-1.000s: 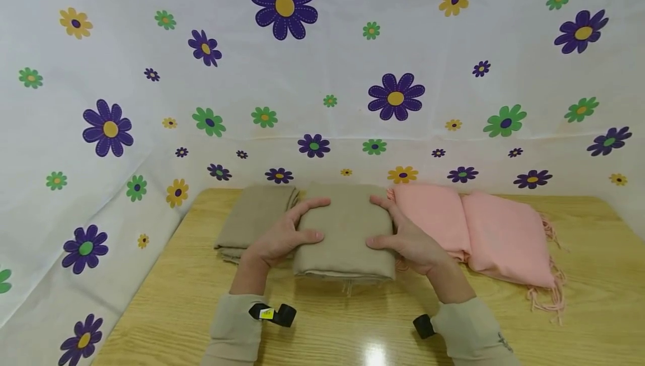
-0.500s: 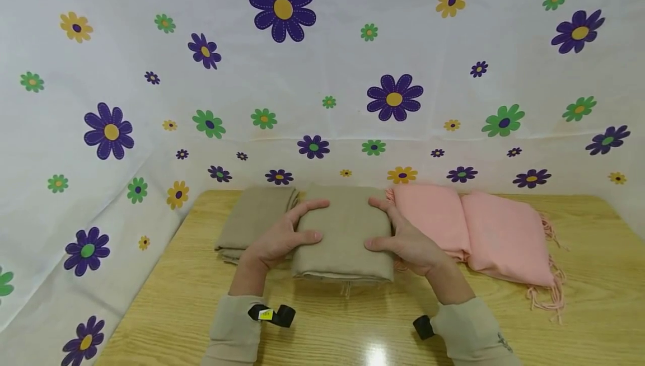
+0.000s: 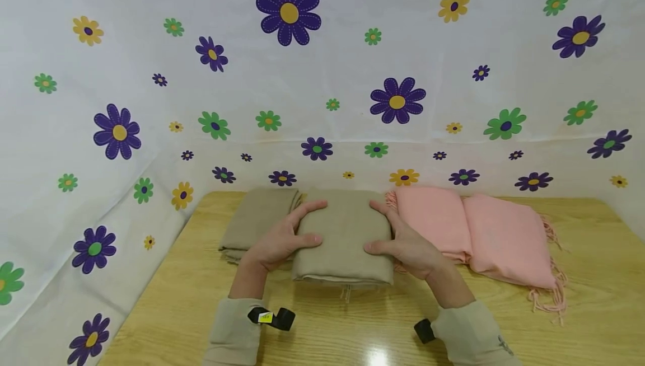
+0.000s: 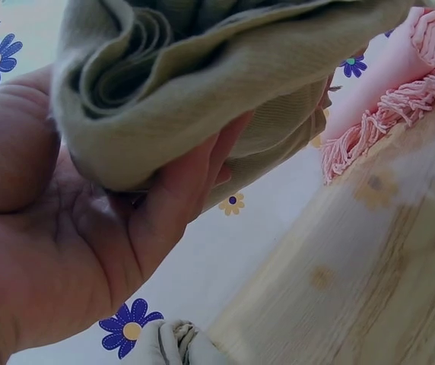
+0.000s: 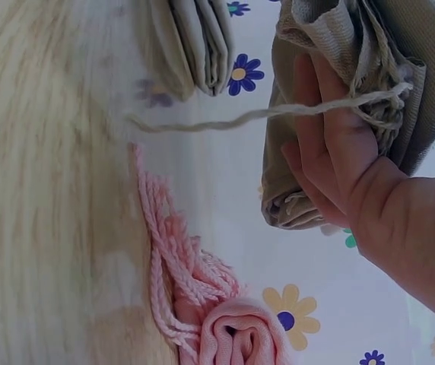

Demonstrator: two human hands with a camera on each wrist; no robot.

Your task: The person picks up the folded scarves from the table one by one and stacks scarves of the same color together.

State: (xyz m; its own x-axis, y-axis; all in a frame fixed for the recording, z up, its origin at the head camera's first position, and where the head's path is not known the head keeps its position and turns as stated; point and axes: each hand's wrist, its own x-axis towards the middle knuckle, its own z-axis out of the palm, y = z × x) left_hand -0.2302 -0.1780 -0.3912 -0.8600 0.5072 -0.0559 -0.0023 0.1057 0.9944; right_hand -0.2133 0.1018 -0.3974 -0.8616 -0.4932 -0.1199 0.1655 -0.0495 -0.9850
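Both hands hold a folded khaki scarf [image 3: 345, 237] in the middle of the head view. My left hand [image 3: 277, 243] grips its left side, thumb on top and fingers under it, as the left wrist view shows. My right hand [image 3: 415, 251] grips the opposite side the same way. In the right wrist view, the fingers [image 5: 347, 144] lie beneath the layers and a loose fringe strand hangs out. The scarf is held above the wooden table [image 3: 327, 332]. A second folded khaki scarf [image 3: 257, 220] lies to the left, partly behind my left hand.
Two folded pink scarves lie side by side on the right: the nearer one [image 3: 430, 223] is partly behind my right hand, the outer one [image 3: 509, 243] has fringe spilling onto the table. A white flowered cloth [image 3: 332, 58] stands behind and to the left.
The head view has tilted a little, so the background sits slightly lower and further right. Both hands keep their hold on the khaki scarf, almost still.
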